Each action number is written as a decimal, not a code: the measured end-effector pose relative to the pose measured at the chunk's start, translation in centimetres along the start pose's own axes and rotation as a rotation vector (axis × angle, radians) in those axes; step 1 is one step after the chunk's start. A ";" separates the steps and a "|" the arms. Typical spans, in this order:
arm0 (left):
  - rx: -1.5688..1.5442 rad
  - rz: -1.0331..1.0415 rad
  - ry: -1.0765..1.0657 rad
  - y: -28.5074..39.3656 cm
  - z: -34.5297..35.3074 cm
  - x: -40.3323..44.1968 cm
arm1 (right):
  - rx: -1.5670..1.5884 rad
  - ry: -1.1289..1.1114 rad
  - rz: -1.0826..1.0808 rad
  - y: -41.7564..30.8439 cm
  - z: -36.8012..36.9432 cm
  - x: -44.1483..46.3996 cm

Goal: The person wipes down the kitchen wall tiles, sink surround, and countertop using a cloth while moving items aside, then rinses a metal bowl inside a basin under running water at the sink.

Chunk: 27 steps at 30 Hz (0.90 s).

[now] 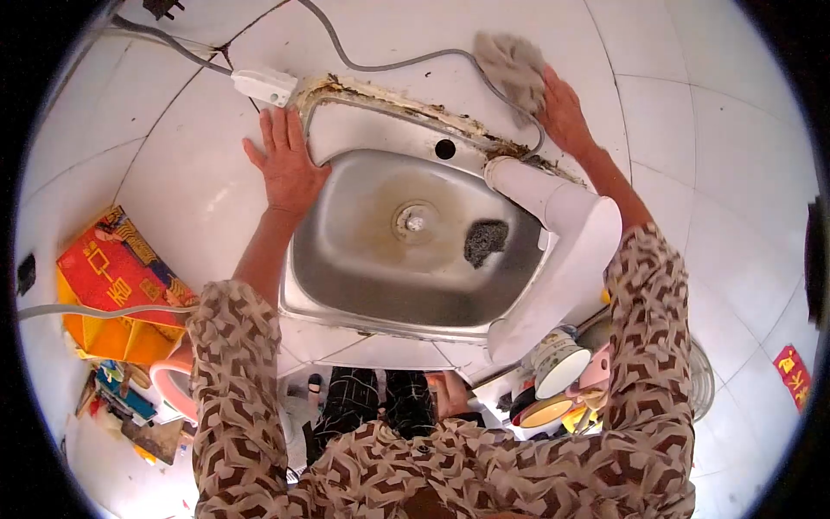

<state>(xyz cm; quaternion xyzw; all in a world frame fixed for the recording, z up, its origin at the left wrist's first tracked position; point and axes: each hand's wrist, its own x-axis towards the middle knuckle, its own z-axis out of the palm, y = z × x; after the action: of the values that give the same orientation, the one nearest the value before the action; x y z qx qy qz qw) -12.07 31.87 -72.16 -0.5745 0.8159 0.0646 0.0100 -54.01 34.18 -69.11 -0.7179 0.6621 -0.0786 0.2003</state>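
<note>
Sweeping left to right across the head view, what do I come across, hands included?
Red box → left hand → sink drain → dark scrubbing pad → right hand → red paper on the tiles.

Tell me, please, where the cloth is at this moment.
In the head view, the cloth is near the top, right of centre, at the right hand, beyond the sink and beside the grey cable.

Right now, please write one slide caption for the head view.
Right hand holds a cloth on white tiles; left hand lies spread beside the sink.
</note>
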 end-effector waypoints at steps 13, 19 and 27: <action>0.007 -0.024 -0.054 0.2 -0.4 0.5 | -0.198 0.222 -0.159 2.5 2.9 1.1; -0.007 -0.012 -0.016 -0.1 0.0 0.9 | -0.237 0.056 0.144 7.3 2.3 11.4; -0.009 -0.009 -0.033 0.3 0.0 0.5 | -0.564 0.162 0.243 16.0 1.3 18.8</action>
<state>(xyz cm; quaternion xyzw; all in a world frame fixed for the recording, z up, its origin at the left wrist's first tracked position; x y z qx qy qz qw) -12.55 31.52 -72.22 -0.5772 0.8126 0.0775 0.0213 -66.16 15.22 -79.38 -0.6520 0.7526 0.0756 -0.0520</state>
